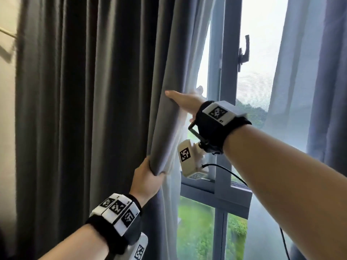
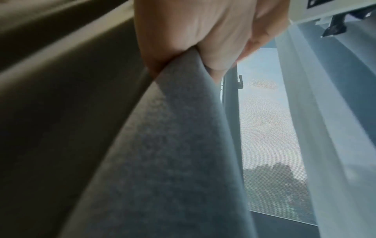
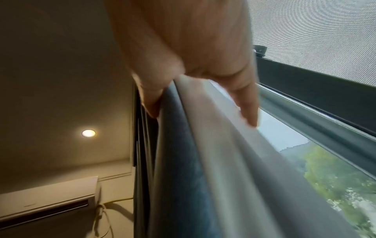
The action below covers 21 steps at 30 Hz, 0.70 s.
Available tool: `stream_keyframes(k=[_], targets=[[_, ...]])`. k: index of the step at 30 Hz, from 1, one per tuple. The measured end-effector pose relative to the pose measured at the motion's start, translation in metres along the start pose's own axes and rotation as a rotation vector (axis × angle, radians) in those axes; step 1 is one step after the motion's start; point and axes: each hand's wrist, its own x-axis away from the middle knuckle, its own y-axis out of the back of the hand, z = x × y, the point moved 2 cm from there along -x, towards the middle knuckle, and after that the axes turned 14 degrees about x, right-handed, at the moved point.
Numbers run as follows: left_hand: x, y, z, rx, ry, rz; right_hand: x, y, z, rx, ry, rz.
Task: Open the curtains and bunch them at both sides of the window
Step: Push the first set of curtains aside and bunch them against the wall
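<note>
- The left curtain (image 1: 84,109), dark grey, hangs in deep folds over the left part of the window, from the wall edge to the gap of daylight; its leading edge is pulled into a thick roll.
- The window (image 1: 229,72) shows through the gap between the two curtains: a grey frame, a mesh screen, green trees below.
- The right curtain (image 1: 330,91) hangs at the far right, with a sheer (image 1: 287,81) layer in front of the glass beside it.
- A white air conditioner (image 3: 46,198) sits on the wall left of the curtain, under a round ceiling light (image 3: 88,133).
- The right hand (image 1: 185,99) reaches across to the left curtain's edge, higher up; thumb on the room side, fingers behind the fold, pinching the cloth between them.
- The left hand (image 1: 145,177) grips the same rolled edge lower down, fingers wrapped round the bunched cloth.
- A latch (image 1: 244,51) sticks out from the window frame, above and right of the right hand.
</note>
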Motion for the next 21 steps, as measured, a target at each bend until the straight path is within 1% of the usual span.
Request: stream_keyframes(k=[3, 6, 9, 13, 16, 20, 21], targets=[[-0.014, 0.042, 0.000, -0.139, -0.053, -0.022, -0.015, -0.012, 0.004, 0.101, -0.107, -0.067], [-0.027, 0.079, 0.002, -0.231, -0.094, -0.019, -0.029, -0.036, 0.013, 0.175, -0.109, -0.108], [-0.042, 0.109, 0.008, -0.263, -0.102, -0.001, -0.052, -0.068, 0.021, 0.122, -0.108, -0.134], [-0.075, 0.150, 0.032, -0.275, -0.061, 0.045, -0.077, -0.116, 0.035, 0.097, -0.115, -0.065], [-0.100, 0.182, 0.054, -0.280, -0.060, 0.070, -0.094, -0.156, 0.052, -0.017, -0.089, -0.062], [-0.130, 0.228, 0.079, -0.297, -0.062, 0.044, -0.109, -0.210, 0.080, -0.102, -0.059, 0.050], [-0.137, 0.239, 0.084, -0.297, -0.060, 0.038, -0.112, -0.222, 0.087, -0.130, -0.046, 0.057]])
